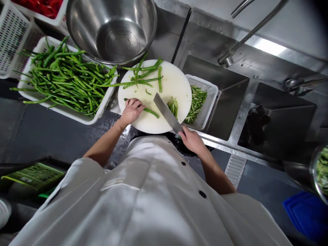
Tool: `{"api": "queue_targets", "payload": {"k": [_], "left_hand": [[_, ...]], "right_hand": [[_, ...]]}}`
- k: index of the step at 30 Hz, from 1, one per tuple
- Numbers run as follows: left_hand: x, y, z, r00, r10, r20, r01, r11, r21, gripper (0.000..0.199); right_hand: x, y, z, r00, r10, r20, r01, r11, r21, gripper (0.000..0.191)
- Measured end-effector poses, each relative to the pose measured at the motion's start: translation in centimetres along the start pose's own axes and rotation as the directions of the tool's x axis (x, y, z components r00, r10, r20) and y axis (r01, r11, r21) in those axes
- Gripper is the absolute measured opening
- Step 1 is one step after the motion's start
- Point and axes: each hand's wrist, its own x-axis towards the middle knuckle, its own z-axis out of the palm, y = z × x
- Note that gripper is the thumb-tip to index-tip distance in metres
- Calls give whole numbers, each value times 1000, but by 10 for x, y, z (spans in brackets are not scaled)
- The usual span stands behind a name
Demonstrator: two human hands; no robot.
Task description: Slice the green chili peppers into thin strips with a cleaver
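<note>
A round white cutting board (153,125) lies before me. My left hand (132,110) is closed on a long green pepper (151,112) near the board's left edge. In my right hand (191,138) is the handle of a cleaver (167,113), whose blade lies slanted over the board, a little right of the pepper's end. Sliced green pieces (173,106) sit just beyond the blade. Several whole peppers (146,73) rest at the back of the board, with small scraps in front of them.
At the left stands a white basket (101,114) full of long green peppers. A large steel bowl (120,37) is behind the board. To the right, a white basket (211,99) of sliced pieces sits at a sink (228,106); a faucet (248,36) reaches over from behind.
</note>
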Motion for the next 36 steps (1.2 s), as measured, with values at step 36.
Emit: {"api": "queue_targets", "payload": {"k": [36], "left_hand": [[-6,36,36,999,-40,-3,39,998,-48,36]], "right_hand": [[-8,-43,-26,988,-71,140,83,993,-82,39]]}}
